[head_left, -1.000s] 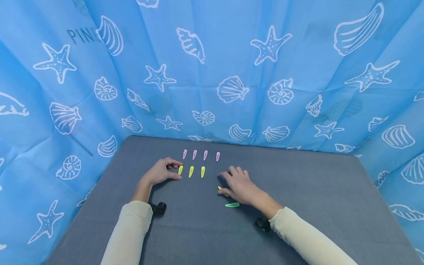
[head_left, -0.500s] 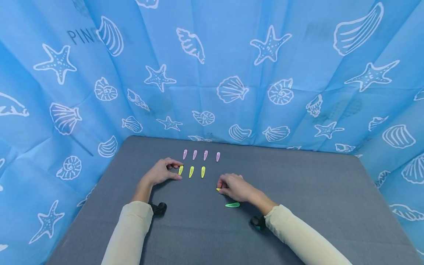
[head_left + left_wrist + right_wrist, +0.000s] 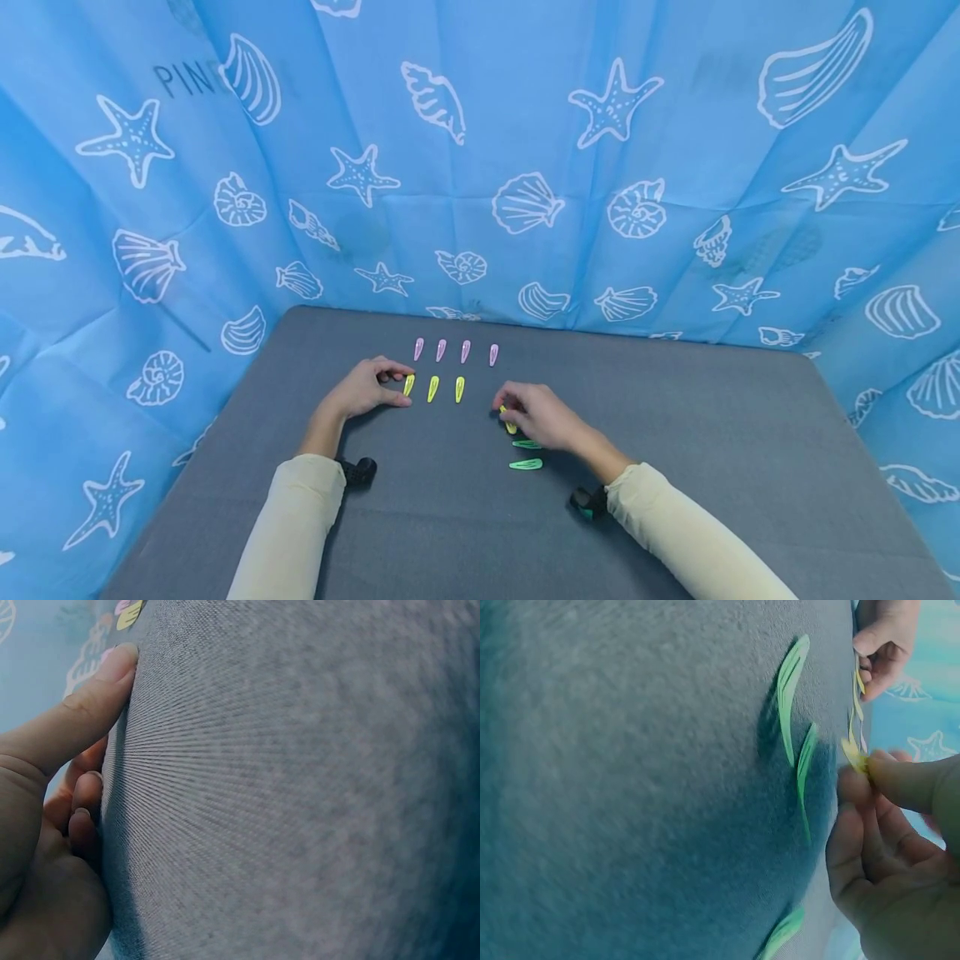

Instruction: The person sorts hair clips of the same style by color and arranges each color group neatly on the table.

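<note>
My left hand (image 3: 360,388) rests on the table with its index fingertip and thumb at the two ends of the leftmost yellow hair clip (image 3: 408,385). Right of it stand two more upright yellow clips, one in the middle (image 3: 432,389) and one at the row's right end (image 3: 460,389). My right hand (image 3: 546,415) pinches another yellow hair clip (image 3: 853,755) between thumb and fingers, to the right of that row. Just below the right hand in the head view lie green hair clips, one partly covered (image 3: 527,445) and one in plain sight (image 3: 526,464).
Several lilac hair clips (image 3: 441,350) form a row behind the yellow ones. A third green clip (image 3: 784,934) shows low in the right wrist view. The grey cloth-covered table (image 3: 697,433) backs onto a blue shell-print curtain (image 3: 480,150).
My right hand has closed its fingers on the loose yellow hair clip and turned it more upright, shifting slightly away from me. A second green clip has come into sight. The left hand stays put.
</note>
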Demonstrator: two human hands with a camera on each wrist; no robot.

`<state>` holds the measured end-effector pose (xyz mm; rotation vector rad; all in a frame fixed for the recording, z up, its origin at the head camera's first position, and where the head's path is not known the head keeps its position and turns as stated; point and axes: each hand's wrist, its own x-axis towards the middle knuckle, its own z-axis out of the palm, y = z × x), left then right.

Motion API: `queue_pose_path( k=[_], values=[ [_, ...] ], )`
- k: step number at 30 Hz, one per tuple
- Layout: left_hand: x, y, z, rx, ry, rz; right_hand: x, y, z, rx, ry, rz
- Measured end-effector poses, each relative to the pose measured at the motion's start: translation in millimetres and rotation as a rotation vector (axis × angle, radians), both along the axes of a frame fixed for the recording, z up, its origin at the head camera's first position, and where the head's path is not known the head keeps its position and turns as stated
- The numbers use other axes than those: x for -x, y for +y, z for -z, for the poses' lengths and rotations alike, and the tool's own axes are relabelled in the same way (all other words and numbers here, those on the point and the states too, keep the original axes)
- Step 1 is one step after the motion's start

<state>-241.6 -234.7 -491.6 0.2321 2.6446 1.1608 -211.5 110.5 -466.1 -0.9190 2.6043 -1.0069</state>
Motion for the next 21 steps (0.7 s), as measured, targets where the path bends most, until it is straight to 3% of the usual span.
queue_pose_path(
  k=[6, 14, 17, 21],
  values=[
    [-0.1, 0.2, -1.3, 0.003, -0.004, 0.003, 0.3, 2.4, -2.9, -0.017, 0.037, 0.069],
    [-0.8, 0.0, -2.1, 0.006, -0.002, 0.003, -0.7, 1.9, -5.8, -0.202, 0.116, -0.092],
    [-0.5, -0.1, -1.9, 0.007, 0.002, 0.011, 0.2, -1.0, -5.6, -0.15, 0.106, -0.053],
    [0.1, -0.3, -2.1, 0.006, 0.011, 0.017, 4.4, -8.3, -2.7, -0.038, 0.065, 0.06]
  ],
)
